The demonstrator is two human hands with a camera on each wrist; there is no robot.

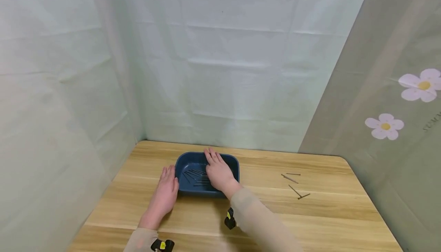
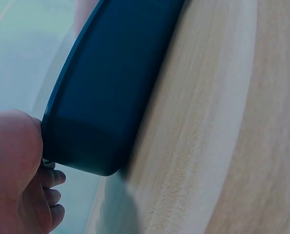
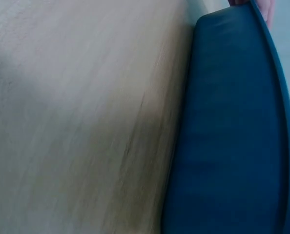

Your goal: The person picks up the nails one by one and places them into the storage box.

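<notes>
Pale wood grain fills the lower part of my head view: a table (image 1: 262, 221) with rounded corners, closed in by creased mint-green sheeting behind and at the left, and a grey-green curtain with white flowers (image 1: 384, 126) at the right. Low and left of centre I see a dark blue tray (image 1: 187, 159) holding a bundle of long nails (image 1: 194, 175). A few loose nails (image 1: 294, 185) lie on the wood well apart to the right of it. My left hand (image 1: 164, 196) rests flat on the table, fingers straight and together, touching the tray's left wall. My right hand (image 1: 218, 171) lies palm down inside the tray, fingers extended toward its far rim, over the nails.
</notes>
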